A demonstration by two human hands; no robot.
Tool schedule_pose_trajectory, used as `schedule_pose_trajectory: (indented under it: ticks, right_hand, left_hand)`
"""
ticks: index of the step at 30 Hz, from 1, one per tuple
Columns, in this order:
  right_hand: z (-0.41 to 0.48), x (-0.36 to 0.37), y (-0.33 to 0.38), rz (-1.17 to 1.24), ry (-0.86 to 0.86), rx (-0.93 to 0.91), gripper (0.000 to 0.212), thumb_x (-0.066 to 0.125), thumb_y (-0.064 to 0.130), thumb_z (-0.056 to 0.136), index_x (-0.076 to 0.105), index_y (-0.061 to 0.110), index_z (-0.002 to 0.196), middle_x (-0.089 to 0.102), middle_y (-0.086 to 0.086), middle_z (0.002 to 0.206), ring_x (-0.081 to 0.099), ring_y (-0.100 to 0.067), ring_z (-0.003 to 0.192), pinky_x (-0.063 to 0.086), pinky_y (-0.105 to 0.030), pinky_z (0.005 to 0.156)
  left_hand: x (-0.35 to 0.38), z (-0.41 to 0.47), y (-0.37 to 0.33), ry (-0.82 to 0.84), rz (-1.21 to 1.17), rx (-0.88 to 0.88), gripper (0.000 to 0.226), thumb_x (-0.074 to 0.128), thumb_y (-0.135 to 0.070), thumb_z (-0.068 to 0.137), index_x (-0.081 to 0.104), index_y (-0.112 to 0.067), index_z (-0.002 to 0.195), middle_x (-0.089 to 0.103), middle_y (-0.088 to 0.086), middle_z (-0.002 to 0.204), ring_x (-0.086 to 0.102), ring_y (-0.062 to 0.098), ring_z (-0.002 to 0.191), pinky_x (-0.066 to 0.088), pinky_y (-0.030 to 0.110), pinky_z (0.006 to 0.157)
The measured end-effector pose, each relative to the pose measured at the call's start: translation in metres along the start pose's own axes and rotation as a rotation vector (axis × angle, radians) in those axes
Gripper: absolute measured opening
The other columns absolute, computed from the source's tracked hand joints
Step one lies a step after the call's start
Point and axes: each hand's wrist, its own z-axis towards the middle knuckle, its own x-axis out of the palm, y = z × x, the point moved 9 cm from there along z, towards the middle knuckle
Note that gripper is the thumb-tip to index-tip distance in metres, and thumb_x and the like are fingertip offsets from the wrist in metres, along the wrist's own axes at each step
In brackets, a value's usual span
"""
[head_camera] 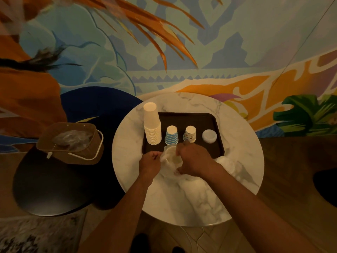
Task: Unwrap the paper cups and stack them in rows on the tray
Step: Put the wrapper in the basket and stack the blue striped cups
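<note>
Roughly midway, I judge. On the marble table (pixel 191 198) the dark tray (pixel 206 119) already carries one row along its near edge: a tall white stack (pixel 152 128) at 9 o'clock, then a blue-striped cup (pixel 171 135), a patterned cup (pixel 190 134), and a low white round piece (pixel 209 136) towards 3 o'clock, all upside down as far as I can tell. The tray's far half at 12 o'clock holds nothing yet.

Just off the tray's 6 o'clock edge, both hands work a wrapped sleeve of cups (pixel 172 157). The left hand (pixel 149 161) pinches its wrapping from 9 o'clock, while the right hand (pixel 194 159) curls round it from 3 o'clock. This sleeve remains to be freed and stacked.

Off the table at 9 o'clock, a basket (pixel 73 141) holds crumpled clear wrapping (pixel 72 138).
</note>
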Motion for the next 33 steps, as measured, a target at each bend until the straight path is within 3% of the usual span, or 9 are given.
schedule_pose_trajectory:
  ticks: [6, 11, 14, 19, 22, 25, 29, 31, 33]
  right_hand:
    - [0.008, 0.011, -0.006, -0.016, 0.020, 0.035, 0.100, 0.089, 0.045, 0.073, 0.036, 0.018, 0.153, 0.029, -0.008, 0.162, 0.041, -0.028, 0.142, 0.045, -0.042, 0.109]
    - [0.015, 0.009, -0.011, 0.042, -0.024, 0.056, 0.094, 0.089, 0.037, 0.075, 0.038, 0.019, 0.151, 0.040, -0.006, 0.155, 0.047, -0.027, 0.136, 0.048, -0.042, 0.105]
    - [0.014, 0.001, -0.010, 0.121, -0.129, 0.008, 0.076, 0.091, 0.031, 0.072, 0.051, 0.027, 0.136, 0.047, 0.000, 0.144, 0.047, -0.021, 0.131, 0.049, -0.038, 0.102]
    - [0.008, -0.001, -0.002, 0.199, -0.167, -0.136, 0.023, 0.081, 0.006, 0.080, 0.072, 0.025, 0.090, 0.057, 0.005, 0.109, 0.053, -0.012, 0.102, 0.050, -0.025, 0.082]
    - [0.007, 0.004, 0.000, 0.228, -0.130, -0.172, 0.027, 0.074, -0.002, 0.082, 0.073, 0.025, 0.079, 0.057, 0.009, 0.094, 0.052, -0.008, 0.090, 0.046, -0.024, 0.074]
    - [0.008, -0.002, -0.003, 0.215, -0.211, -0.171, 0.033, 0.073, -0.005, 0.079, 0.075, 0.028, 0.073, 0.060, 0.008, 0.100, 0.053, -0.013, 0.098, 0.050, -0.028, 0.073]
    - [0.007, -0.016, -0.011, 0.115, -0.288, -0.061, 0.024, 0.076, 0.002, 0.083, 0.081, 0.021, 0.096, 0.059, 0.003, 0.124, 0.049, -0.018, 0.120, 0.052, -0.028, 0.083]
    - [0.008, -0.017, -0.016, 0.033, -0.289, 0.019, 0.035, 0.073, 0.005, 0.087, 0.074, 0.017, 0.120, 0.054, -0.001, 0.135, 0.045, -0.021, 0.126, 0.051, -0.030, 0.086]
    - [0.011, -0.013, -0.019, -0.020, -0.240, 0.065, 0.045, 0.073, 0.010, 0.088, 0.065, 0.014, 0.132, 0.049, -0.006, 0.141, 0.043, -0.023, 0.129, 0.051, -0.032, 0.092]
  left_hand:
    - [0.004, 0.007, 0.007, -0.026, 0.194, 0.044, 0.017, 0.063, -0.019, 0.098, 0.073, -0.012, 0.110, 0.073, 0.007, 0.110, 0.065, 0.023, 0.100, 0.043, 0.027, 0.078]
    - [0.012, 0.010, 0.029, 0.040, 0.394, 0.021, 0.033, 0.056, -0.032, 0.102, 0.067, -0.010, 0.124, 0.068, 0.015, 0.126, 0.062, 0.033, 0.120, 0.048, 0.036, 0.096]
    - [0.015, 0.012, 0.040, 0.104, 0.486, 0.034, 0.036, 0.049, -0.037, 0.104, 0.066, -0.011, 0.124, 0.068, 0.014, 0.127, 0.063, 0.031, 0.120, 0.047, 0.036, 0.099]
    - [-0.001, 0.018, 0.009, 0.061, 0.316, 0.108, 0.029, 0.053, -0.024, 0.104, 0.064, -0.016, 0.129, 0.065, 0.006, 0.131, 0.061, 0.023, 0.121, 0.045, 0.029, 0.100]
    - [-0.020, 0.010, -0.013, -0.016, -0.103, 0.104, 0.039, 0.056, -0.005, 0.094, 0.070, -0.038, 0.110, 0.068, -0.006, 0.122, 0.061, 0.012, 0.111, 0.049, 0.026, 0.091]
    - [-0.031, 0.003, -0.030, -0.025, -0.335, 0.143, 0.036, 0.064, -0.009, 0.086, 0.071, -0.043, 0.094, 0.072, -0.011, 0.113, 0.066, 0.013, 0.107, 0.056, 0.034, 0.090]
    - [-0.028, -0.006, -0.051, 0.016, -0.069, 0.353, 0.025, 0.075, -0.008, 0.084, 0.069, -0.033, 0.086, 0.065, -0.010, 0.114, 0.060, 0.011, 0.111, 0.051, 0.032, 0.099]
    - [-0.021, -0.008, -0.050, 0.023, 0.081, 0.454, 0.023, 0.074, -0.010, 0.088, 0.073, -0.033, 0.088, 0.064, -0.011, 0.116, 0.058, 0.010, 0.115, 0.049, 0.033, 0.104]
    - [-0.018, -0.006, -0.040, 0.059, 0.034, 0.395, 0.023, 0.070, -0.012, 0.092, 0.074, -0.035, 0.092, 0.066, -0.015, 0.113, 0.060, 0.003, 0.111, 0.050, 0.031, 0.102]
